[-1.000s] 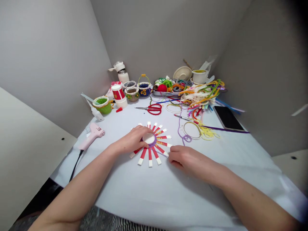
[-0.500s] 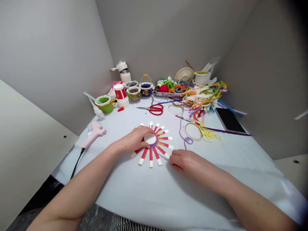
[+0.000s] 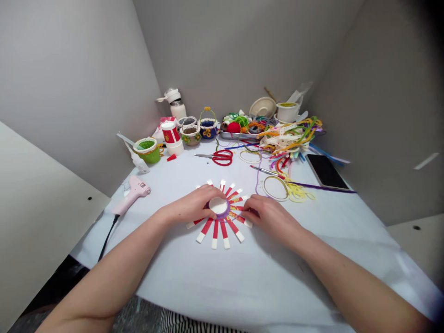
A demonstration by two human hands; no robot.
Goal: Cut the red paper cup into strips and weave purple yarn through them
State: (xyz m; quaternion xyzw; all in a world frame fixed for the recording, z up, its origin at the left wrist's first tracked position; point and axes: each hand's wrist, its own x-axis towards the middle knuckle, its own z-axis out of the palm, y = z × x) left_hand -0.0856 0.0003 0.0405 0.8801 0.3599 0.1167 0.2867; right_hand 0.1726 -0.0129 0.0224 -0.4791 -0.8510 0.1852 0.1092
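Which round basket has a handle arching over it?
The blue woven basket with yellow decoration; its orange-gripped green handle stands up. None arches over the green, brown or grey basket.

1 L hand [image 3: 194, 203], 1 R hand [image 3: 268, 213]. 1 cut-open paper cup [image 3: 218, 206]; its strips [image 3: 226, 243] part-hidden, can't get exact ct. 4 sm. baskets [image 3: 150, 156]. 1 pr. red scissors [image 3: 227, 157], 1 pink glue gun [image 3: 130, 196], 1 glue btl. [image 3: 140, 163], 1 flip-top btl. [image 3: 178, 110], 1 ph. [image 3: 327, 172], 1 pen [image 3: 267, 172], 1 red cap [image 3: 171, 157]. 2 hoops [image 3: 264, 188]. 1 tray [image 3: 239, 136], 1 red yarn ball [image 3: 233, 127]. Min. 1 uncut red/wht cup [image 3: 170, 135], stack ct. unclear. Cords + ribbons [image 3: 289, 141] too tangled to ct. 1 table [image 3: 194, 277].
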